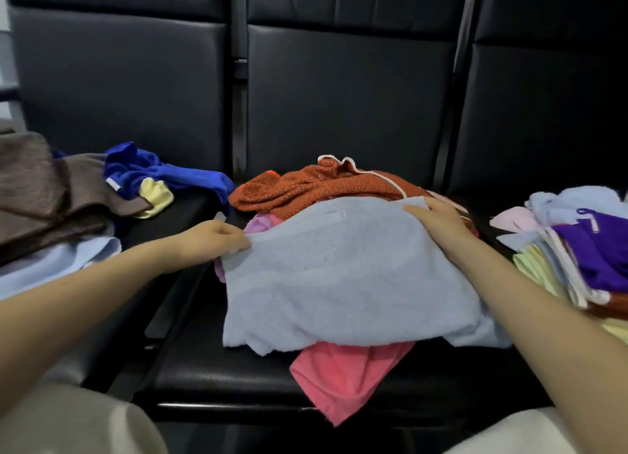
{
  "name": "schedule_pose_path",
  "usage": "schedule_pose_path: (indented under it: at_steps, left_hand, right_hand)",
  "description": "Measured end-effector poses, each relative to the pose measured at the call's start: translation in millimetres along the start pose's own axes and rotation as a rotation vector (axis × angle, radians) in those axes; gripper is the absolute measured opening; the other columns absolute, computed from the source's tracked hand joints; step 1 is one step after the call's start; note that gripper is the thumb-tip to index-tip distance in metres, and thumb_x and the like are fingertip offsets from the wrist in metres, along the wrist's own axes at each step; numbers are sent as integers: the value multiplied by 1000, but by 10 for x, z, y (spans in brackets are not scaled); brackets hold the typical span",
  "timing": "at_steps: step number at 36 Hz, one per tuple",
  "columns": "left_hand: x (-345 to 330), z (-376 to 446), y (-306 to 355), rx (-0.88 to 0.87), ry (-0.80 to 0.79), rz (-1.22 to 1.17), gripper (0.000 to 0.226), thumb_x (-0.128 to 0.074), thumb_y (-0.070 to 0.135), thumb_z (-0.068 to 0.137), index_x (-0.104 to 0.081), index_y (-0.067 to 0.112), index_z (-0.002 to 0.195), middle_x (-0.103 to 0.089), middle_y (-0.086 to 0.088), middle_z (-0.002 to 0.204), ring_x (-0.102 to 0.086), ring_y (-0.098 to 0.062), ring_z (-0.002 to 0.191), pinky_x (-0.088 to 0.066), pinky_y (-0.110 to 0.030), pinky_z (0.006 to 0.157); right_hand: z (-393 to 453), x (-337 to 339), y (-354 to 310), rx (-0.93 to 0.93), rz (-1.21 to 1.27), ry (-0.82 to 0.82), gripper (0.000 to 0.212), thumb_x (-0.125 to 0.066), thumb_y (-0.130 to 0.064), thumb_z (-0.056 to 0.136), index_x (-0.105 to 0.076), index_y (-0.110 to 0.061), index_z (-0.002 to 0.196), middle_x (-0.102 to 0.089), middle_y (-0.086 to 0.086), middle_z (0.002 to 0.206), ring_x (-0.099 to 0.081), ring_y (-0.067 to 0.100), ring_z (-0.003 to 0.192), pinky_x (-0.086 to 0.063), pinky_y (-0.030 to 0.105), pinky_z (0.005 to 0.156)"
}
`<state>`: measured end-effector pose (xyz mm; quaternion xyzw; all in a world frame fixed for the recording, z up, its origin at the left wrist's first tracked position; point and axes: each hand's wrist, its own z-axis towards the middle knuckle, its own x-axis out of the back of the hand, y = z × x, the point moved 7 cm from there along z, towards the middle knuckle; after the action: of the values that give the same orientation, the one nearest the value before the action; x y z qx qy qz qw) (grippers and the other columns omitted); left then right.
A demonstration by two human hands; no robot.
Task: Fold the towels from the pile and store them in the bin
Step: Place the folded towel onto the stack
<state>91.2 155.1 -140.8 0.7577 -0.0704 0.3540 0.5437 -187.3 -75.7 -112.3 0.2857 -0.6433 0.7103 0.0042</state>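
Note:
A light blue towel [343,277] lies spread over a pile on the middle black seat. My left hand [217,237] pinches its far left corner. My right hand [438,215] grips its far right corner. Under it an orange patterned towel [323,185] shows at the back, a pink towel [343,375] sticks out at the front and a bit of lilac cloth [256,224] shows at the left. No bin is in view.
Brown [44,195], royal blue [153,171] and pale yellow [154,195] towels lie loose on the left seat. A stack of folded towels with a purple one [601,249] on top sits on the right seat. Black seat backs [339,90] rise behind.

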Motion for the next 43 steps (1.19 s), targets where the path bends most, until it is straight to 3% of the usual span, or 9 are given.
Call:
schedule_pose_path:
  at_steps: [7, 10, 18, 22, 27, 33, 37, 39, 43]
  left_hand:
    - [-55, 21, -56, -12, -45, -19, 32, -60, 24, 94, -70, -5, 87, -68, -13, 79, -65, -25, 73, -52, -17, 56]
    - [-87, 45, -69, -16, -49, -24, 27, -63, 28, 92, -75, 9, 75, -69, -4, 68, -61, -7, 63, -52, -20, 60]
    - [-151, 63, -2, -26, -6, 78, 25, -66, 32, 90, -75, 15, 75, -62, 12, 57, -56, 1, 49, -44, -13, 50]
    - [-113, 63, 113, -42, 32, 184, 44, -64, 37, 90, -69, -5, 79, -58, -4, 66, -52, -9, 58, -42, -21, 58]
    - [101, -37, 455, -138, 332, 277, 40, -58, 33, 94, -66, 2, 70, -53, -7, 63, -46, -15, 60, -34, -28, 56]
    - [575, -303, 929, -261, 745, 355, 44, -52, 29, 94, -61, -3, 65, -59, -19, 72, -56, -29, 64, -43, -41, 58]
    - [865, -444, 1369, -397, 837, 246, 46, -50, 22, 94, -38, 3, 53, -34, -13, 57, -35, -24, 52, -25, -35, 50]
    - [1007, -509, 1612, -450, 848, 119, 40, -47, 17, 93, -35, 3, 57, -32, -13, 62, -31, -21, 58, -19, -34, 53]
    - [1294, -617, 1924, -443, 849, -326, 27, -43, 19, 89, -32, 13, 64, -26, -9, 69, -22, -18, 66, -15, -33, 58]
  right_hand:
    - [-99, 80, 68, 3, 105, 14, 19, -66, -24, 90, -71, -11, 104, -69, 6, 106, -62, 23, 101, -49, 41, 96]
    - [-115, 136, 169, -64, 240, -10, 25, -70, -31, 86, -72, -21, 109, -69, 3, 116, -62, 24, 110, -48, 41, 99]
    - [-147, 109, 176, -139, 203, -32, 76, -73, -63, 51, -66, -28, 119, -66, 1, 120, -60, 25, 112, -45, 45, 104]
    - [-300, 179, -40, -77, 254, 85, 23, -67, -31, 86, -71, -15, 102, -70, 12, 107, -64, 23, 97, -51, 39, 94]
    - [-362, 370, -181, -63, 294, 230, 13, -61, -18, 89, -65, -7, 85, -55, 10, 79, -52, 23, 73, -40, 27, 60]
    - [-490, 698, -448, -24, 184, 248, 21, -60, -14, 89, -59, -7, 69, -56, 7, 70, -50, 22, 66, -37, 28, 59]
    - [-634, 984, -927, 109, 198, 246, 36, -57, -16, 89, -57, 18, 102, -56, 15, 81, -47, 23, 77, -35, 34, 70]
    - [-684, 1169, -1243, 176, 271, 273, 37, -57, -14, 90, -57, 19, 106, -60, 25, 85, -51, 24, 81, -37, 35, 73]
    - [-787, 1381, -1801, 270, 358, 287, 16, -59, -15, 91, -69, -2, 90, -65, 11, 91, -60, 24, 87, -46, 35, 78]
